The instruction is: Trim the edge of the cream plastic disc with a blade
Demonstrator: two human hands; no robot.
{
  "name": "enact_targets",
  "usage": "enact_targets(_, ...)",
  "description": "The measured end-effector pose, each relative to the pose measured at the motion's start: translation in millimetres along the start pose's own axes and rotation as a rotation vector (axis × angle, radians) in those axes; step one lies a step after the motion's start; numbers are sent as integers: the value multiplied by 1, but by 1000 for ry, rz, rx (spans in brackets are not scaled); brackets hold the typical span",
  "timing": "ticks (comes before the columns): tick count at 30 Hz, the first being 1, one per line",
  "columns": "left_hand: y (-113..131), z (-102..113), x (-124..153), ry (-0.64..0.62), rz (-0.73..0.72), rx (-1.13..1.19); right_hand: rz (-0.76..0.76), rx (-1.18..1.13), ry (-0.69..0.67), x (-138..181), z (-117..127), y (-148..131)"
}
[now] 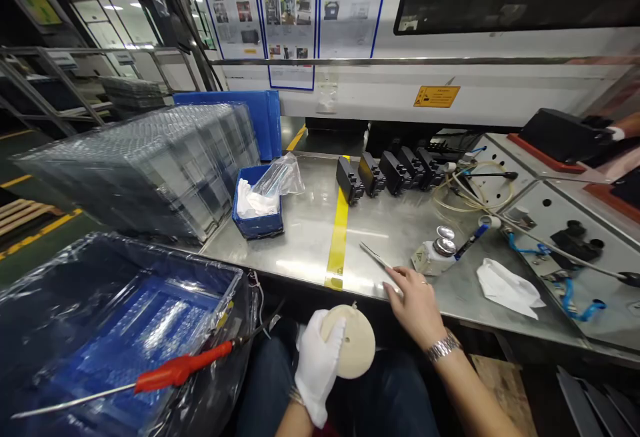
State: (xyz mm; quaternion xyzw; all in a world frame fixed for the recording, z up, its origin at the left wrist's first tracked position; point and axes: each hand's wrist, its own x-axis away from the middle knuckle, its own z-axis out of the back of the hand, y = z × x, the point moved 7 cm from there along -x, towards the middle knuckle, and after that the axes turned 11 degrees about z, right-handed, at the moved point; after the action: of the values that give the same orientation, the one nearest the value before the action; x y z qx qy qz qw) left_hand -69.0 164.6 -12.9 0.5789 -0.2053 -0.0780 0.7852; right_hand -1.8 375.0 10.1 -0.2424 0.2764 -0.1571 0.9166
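My left hand [319, 365], in a white glove, grips a round cream-coloured disc [357, 350] with a small hole in its middle, held over my lap. My right hand [415, 300], bare with a metal watch on the wrist, reaches over the table's front edge. Its fingers are closed on the near end of a slim metal tool [374, 254], perhaps a knife or tweezers, whose tip points away to the left. Just right of that hand stands a small white bottle [427, 259] with a metal cap. A blue marker [470, 242] leans beside the bottle.
Several black housings [373, 176] line the back of the metal table [305, 250]. A blue box [257, 224] holds white cloths. A red-handled tool [183, 367] crosses the plastic-lined bin [235, 284]. At right are a white cloth [507, 285], tubing and fixtures; another person's hand [627, 127] shows there.
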Motion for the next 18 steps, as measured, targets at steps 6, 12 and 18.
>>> enact_targets(6, 9, 6, 14, -57, 21, -35, 274, -306, -140, 31, -10, -71)
enact_targets(12, 9, 22, 25, -13, 47, -89, 172, -257, 52, 30, -4, -43)
enact_targets(18, 8, 33, 33, -1, 34, -39, 196, -299, 4, 42, -13, -51)
